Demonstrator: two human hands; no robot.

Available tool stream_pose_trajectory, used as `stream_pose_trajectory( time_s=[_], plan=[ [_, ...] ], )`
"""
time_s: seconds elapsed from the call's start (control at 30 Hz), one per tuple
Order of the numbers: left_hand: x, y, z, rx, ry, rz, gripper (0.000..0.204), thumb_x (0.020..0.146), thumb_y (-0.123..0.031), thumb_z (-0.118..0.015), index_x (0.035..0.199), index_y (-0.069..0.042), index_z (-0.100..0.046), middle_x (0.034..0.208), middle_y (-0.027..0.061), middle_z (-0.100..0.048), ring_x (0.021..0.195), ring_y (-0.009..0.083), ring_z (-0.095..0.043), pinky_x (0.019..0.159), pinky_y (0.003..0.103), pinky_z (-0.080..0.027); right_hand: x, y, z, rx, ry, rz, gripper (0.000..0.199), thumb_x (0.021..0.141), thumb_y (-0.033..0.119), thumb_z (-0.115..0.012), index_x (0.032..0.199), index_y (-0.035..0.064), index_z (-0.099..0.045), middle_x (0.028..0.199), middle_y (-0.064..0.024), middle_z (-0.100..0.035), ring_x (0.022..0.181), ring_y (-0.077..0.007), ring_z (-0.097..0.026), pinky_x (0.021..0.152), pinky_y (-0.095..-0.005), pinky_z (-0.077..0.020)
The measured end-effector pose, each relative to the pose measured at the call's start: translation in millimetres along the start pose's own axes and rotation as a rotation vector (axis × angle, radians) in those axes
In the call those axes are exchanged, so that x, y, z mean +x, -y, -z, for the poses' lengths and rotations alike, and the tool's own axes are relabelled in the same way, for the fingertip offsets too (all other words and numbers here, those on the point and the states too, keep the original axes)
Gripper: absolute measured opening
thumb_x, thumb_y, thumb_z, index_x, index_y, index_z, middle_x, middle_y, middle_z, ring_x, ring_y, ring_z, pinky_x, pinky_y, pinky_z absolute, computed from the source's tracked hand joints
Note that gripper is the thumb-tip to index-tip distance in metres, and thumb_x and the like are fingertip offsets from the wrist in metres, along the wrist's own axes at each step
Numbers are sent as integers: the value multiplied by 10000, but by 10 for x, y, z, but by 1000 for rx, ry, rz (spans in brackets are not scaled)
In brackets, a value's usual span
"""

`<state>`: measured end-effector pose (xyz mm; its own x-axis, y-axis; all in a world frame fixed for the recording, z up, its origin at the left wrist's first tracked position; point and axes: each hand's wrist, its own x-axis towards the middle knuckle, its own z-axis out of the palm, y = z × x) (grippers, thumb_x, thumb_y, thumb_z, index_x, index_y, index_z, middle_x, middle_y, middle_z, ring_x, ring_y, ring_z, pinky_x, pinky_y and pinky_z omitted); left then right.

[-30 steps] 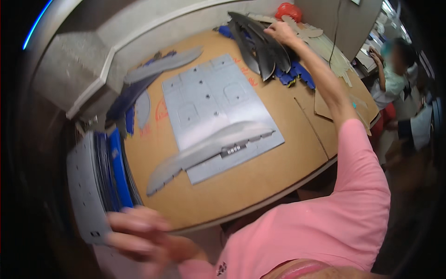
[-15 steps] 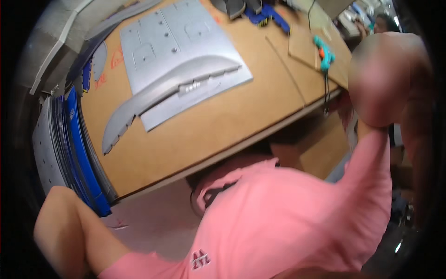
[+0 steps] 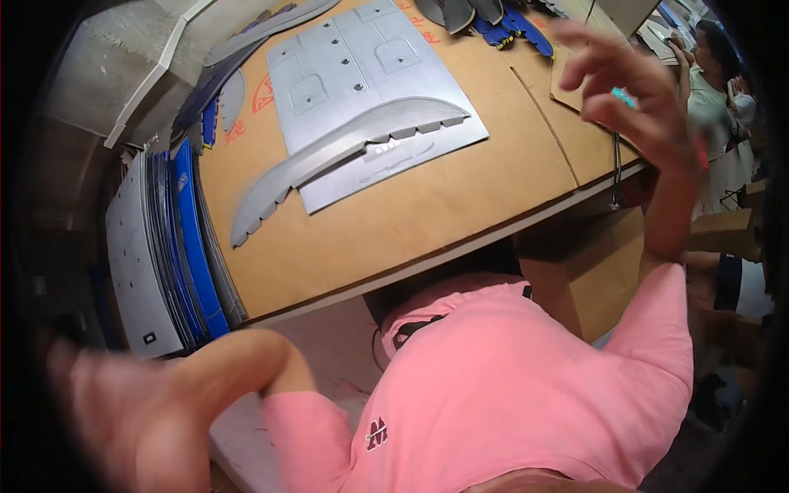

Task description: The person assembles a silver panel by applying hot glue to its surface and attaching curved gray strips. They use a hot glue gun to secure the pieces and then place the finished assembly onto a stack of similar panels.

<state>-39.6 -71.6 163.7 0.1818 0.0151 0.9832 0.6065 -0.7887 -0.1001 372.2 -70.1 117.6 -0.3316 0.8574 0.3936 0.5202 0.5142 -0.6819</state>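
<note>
My right hand [image 3: 629, 90] is raised over the right end of the table, its fingers apart and loosely bent, with nothing in them. Behind it shows a small piece of a teal corded tool [image 3: 622, 97], most of which the hand hides. Low at the left, my left hand [image 3: 123, 411] is smeared by motion, so its fingers cannot be made out. On the table, a long curved grey strip with a notched edge [image 3: 345, 154] lies across the near end of a flat silver-grey panel [image 3: 370, 94]. Neither hand touches the strip or the panel.
The brown table [image 3: 460, 205] has a straight near edge in front of me. Grey and blue panels [image 3: 193, 246] stand stacked at its left side. Dark and blue curved pieces [image 3: 514, 33] lie at the back. A cardboard box [image 3: 592, 271] sits below; another person [image 3: 711, 90] is at far right.
My view has shifted, so the table appears farther right. My left hand has come into view at the lower left. The right hand, blurred before, now shows spread fingers in front of the teal tool.
</note>
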Motion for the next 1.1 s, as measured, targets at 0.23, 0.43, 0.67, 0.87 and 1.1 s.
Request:
stream_pose_trajectory(
  time_s=[0.23,0.43,0.67,0.87,1.1],
  plan=[
    [-1791,528,-588,153,993,588,535,745,-97,-704,1255,-69,-548,1378,180,-454,1366,363,-293,1100,465,-249,-486,-980,-623,-119,-21,-530,306,875,161,-642,1131,-5,-620,854,-53,-631,721,-110,-559,665,-255,-472],
    [-2092,792,-747,-37,1054,708,460,751,-82,-690,1185,-27,-550,1239,213,-528,1181,381,-465,1006,436,-347,-308,-1122,-982,-194,72,-242,263,850,139,-627,1076,3,-625,1001,-148,-624,893,-267,-619,813,-348,-494],
    [-1885,635,-724,-137,1009,658,348,778,-53,-674,1102,21,-570,1057,207,-566,969,383,-552,848,424,-439,154,-1023,-1442,-220,2,50,346,808,207,-689,1124,98,-604,1114,-144,-563,1091,-304,-519,951,-425,-387],
    [-1819,491,-761,-170,1023,592,324,811,-107,-669,1107,-5,-585,1050,186,-578,956,368,-563,837,404,-451,329,-1069,-1675,-370,100,104,443,771,229,-721,1167,142,-544,1146,-97,-537,1129,-257,-487,938,-425,-340],
    [-2001,491,-596,-83,1101,571,432,781,-212,-695,1149,-14,-585,1168,192,-554,1067,377,-521,923,438,-410,306,-1205,-1678,-572,123,199,276,806,233,-657,1070,181,-593,1010,-12,-589,962,-172,-563,848,-360,-380]
  ],
)
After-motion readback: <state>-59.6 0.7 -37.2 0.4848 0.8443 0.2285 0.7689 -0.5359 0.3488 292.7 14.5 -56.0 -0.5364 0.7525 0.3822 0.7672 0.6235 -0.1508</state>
